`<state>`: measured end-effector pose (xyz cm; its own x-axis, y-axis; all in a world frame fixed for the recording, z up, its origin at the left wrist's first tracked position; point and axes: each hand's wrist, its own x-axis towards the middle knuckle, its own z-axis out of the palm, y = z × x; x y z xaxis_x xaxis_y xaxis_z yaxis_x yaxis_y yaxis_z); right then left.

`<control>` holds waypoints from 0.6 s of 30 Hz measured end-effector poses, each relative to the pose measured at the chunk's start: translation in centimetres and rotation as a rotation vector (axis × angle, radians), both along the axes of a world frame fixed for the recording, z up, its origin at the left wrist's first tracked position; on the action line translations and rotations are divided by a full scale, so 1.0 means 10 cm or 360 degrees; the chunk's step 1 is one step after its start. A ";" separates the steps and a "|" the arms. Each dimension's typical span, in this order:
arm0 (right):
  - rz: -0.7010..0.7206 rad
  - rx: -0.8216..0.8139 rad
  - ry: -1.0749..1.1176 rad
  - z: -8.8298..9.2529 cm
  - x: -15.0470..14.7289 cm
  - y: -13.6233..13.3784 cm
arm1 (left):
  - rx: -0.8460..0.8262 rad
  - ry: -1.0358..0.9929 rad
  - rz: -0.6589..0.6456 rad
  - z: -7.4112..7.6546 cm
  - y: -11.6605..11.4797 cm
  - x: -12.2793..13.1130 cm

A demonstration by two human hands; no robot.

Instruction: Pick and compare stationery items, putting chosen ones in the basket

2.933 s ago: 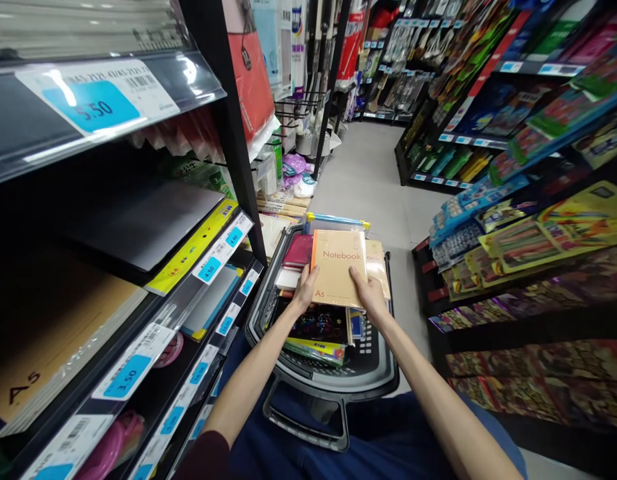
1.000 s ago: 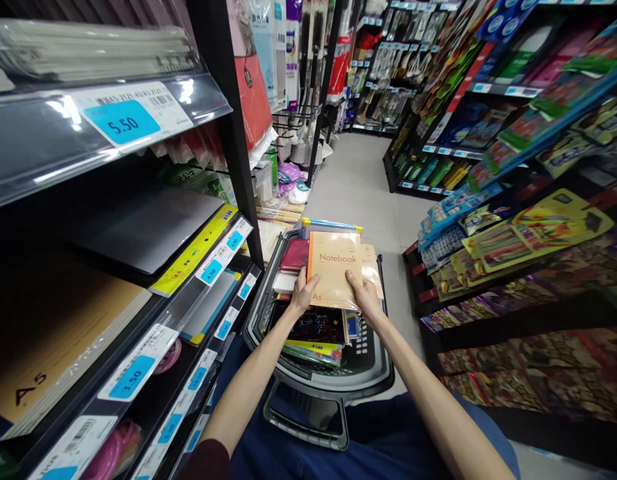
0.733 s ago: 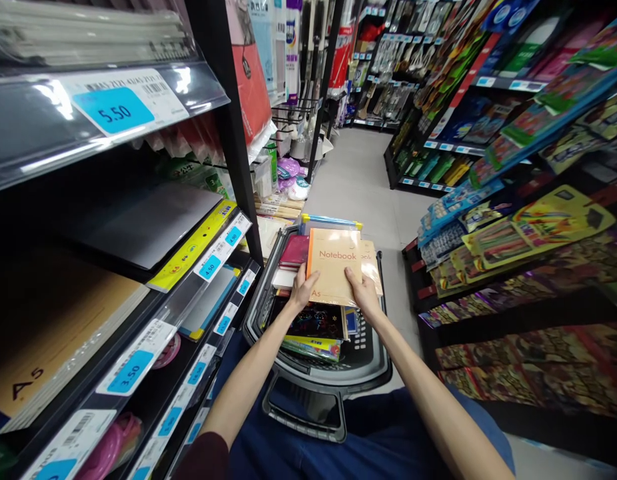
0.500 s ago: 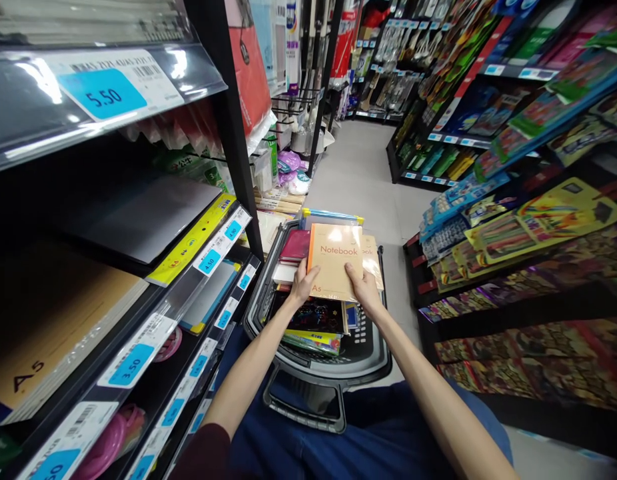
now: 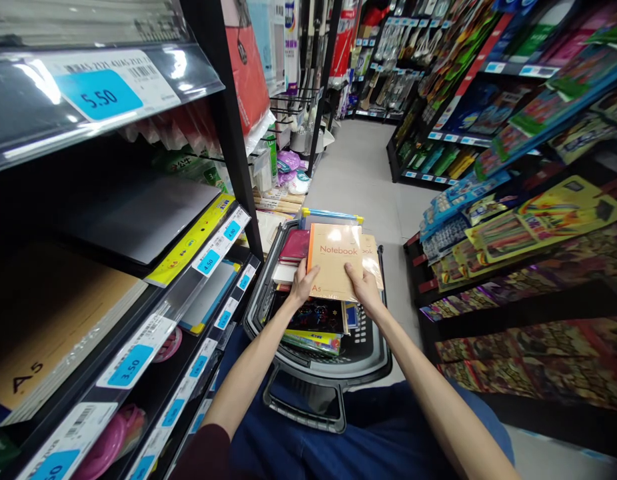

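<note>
A tan A5 notebook with an orange spine strip is gripped at its two sides over the black shopping basket. My left hand is closed on its left edge, thumb on the cover. From the right, my right hand holds it the same way. Behind its right side shows part of a second tan notebook. In the basket lie a dark red notebook, a black sheet with colourful drawings and a yellow-and-green packet. What lies under the held notebook is hidden.
On my left, a shelf with price tags holds a stack of A5 notebooks and a grey board. To the right stands a rack of hanging packets. A grey floor aisle runs ahead between shelves.
My hands and the notebook stay practically where they were. The view has shifted very slightly.
</note>
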<state>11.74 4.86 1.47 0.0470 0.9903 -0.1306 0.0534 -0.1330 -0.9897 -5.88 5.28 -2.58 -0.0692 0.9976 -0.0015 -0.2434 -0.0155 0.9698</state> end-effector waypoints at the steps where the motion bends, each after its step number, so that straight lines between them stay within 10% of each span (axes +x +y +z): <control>1: -0.0003 0.0004 0.0002 0.01 -0.01 0.00 | 0.0014 0.0014 -0.0003 -0.01 0.00 0.00; 18: -0.0013 -0.0020 0.0095 0.01 -0.02 0.01 | 0.0008 0.0011 0.0011 0.05 -0.02 -0.01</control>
